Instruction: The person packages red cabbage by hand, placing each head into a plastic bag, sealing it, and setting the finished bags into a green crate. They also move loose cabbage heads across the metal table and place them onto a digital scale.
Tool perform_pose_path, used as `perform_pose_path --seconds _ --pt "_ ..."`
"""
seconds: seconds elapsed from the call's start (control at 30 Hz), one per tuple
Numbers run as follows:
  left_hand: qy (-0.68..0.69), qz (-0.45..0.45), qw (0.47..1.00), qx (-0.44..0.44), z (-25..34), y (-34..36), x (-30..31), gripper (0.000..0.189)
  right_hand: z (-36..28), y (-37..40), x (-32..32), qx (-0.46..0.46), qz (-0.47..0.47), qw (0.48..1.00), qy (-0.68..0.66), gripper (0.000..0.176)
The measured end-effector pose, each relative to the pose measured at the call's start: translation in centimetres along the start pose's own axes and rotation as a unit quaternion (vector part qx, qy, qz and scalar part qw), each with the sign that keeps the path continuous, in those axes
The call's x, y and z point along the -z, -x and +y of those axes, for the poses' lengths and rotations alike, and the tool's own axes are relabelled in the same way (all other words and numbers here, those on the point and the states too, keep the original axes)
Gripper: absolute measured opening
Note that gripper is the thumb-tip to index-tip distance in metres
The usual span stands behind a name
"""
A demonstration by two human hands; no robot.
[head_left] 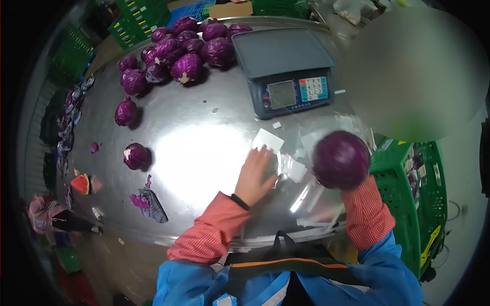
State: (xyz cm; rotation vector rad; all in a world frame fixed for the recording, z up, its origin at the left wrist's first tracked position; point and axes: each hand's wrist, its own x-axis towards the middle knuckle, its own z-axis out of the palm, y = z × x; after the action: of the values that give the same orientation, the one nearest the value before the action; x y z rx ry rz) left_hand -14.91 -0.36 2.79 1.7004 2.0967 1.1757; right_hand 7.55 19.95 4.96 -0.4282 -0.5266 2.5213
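Observation:
A large red cabbage point(341, 159) is lifted over the right side of the metal table and looks slightly blurred. My right hand is hidden behind it, with the checked right sleeve point(368, 214) leading up to the cabbage, which it holds. My left hand point(253, 176) lies with fingers stretched and thumb apart, its fingertips touching a white square of paper point(268, 140). Clear plastic film and another white piece point(295, 170) lie between the two hands. Beyond my left hand stands a grey digital scale point(283, 56) with bare platform.
Several red cabbages point(186, 68) are heaped at the far left of the steel table point(102, 120). Single ones point(136, 156) lie nearer, beside loose leaves point(152, 205) and a red wedge-shaped piece point(80, 184). A green crate point(408, 204) stands at the right. Another person point(48, 214) is at far left.

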Motion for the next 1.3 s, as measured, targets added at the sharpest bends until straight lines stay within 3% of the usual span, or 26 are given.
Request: perform_pose_path --seconds 0.07,0.13,0.27,0.3,0.37,0.4,0.47,0.53,0.6,0.63,0.7,0.73,0.8,0.97,1.17,1.3 --pt "-0.147 -0.151 0.977 -0.016 0.6 1.2 -2.8 0.066 -0.4 5.0 1.9 0.011 -0.086 0.996 0.009 0.055" --pt "-0.186 -0.199 0.962 -0.009 -0.9 1.8 -4.0 0.059 0.2 9.5 1.7 0.022 -0.158 0.987 0.023 0.057" --pt "-0.216 -0.123 0.968 -0.032 -1.1 0.3 -2.9 0.03 2.5 16.2 4.3 0.019 -0.245 0.969 -0.027 0.067" --pt "-0.125 -0.046 0.991 -0.029 -0.9 -0.2 -4.7 0.021 3.3 17.4 6.0 0.018 -0.236 0.97 -0.047 0.07" --pt "-0.007 -0.034 0.997 0.068 3.2 -0.6 -8.7 0.026 4.5 20.0 9.7 -0.003 -0.095 0.992 -0.087 0.068" --pt "0.07 -0.021 0.993 0.094 4.9 -1.0 -10.7 0.028 4.7 20.8 8.2 -0.012 -0.003 0.986 -0.166 0.067" --pt "-0.019 -0.01 0.996 0.091 6.6 -1.6 -14.1 0.032 5.0 21.5 7.9 -0.006 0.108 0.991 -0.083 0.064" --pt "-0.061 -0.016 0.992 0.111 5.5 -1.3 -16.4 0.031 5.6 21.1 10.4 0.025 0.139 0.961 0.238 0.061" --pt "-0.057 -0.022 0.991 0.116 4.8 -1.3 -16.9 0.031 5.5 20.7 10.3 0.02 0.136 0.974 0.181 0.06" --pt "-0.056 -0.009 0.991 0.121 4.7 -1.3 -17.0 0.029 5.1 20.4 9.9 -0.001 0.117 0.992 -0.038 0.06" --pt "-0.056 0.023 0.992 0.111 6.0 -1.1 -16.4 0.025 4.6 20.1 9.9 -0.009 0.11 0.989 -0.098 0.061" --pt "-0.056 0.039 0.992 0.105 6.7 -1.0 -16.1 0.023 4.5 19.9 10.4 0.004 0.127 0.99 0.061 0.061" --pt "-0.074 0.023 0.992 0.098 6.8 -0.6 -16.1 0.02 4.3 19.7 10.4 0.004 0.15 0.978 0.147 0.061" --pt "-0.048 0.039 0.99 0.125 4.3 -0.8 -17.8 0.018 2.7 18.6 7.2 -0.047 0.172 0.976 -0.124 0.061" --pt "0.037 -0.02 0.979 0.198 3.3 -1.1 -17.0 0.019 1.2 15.0 2.7 -0.081 0.091 0.988 -0.097 0.058" --pt "-0.011 0.009 0.985 0.174 4.8 -1.3 -16.3 0.019 1.2 12.6 2.6 -0.092 0.151 0.984 -0.014 0.055"
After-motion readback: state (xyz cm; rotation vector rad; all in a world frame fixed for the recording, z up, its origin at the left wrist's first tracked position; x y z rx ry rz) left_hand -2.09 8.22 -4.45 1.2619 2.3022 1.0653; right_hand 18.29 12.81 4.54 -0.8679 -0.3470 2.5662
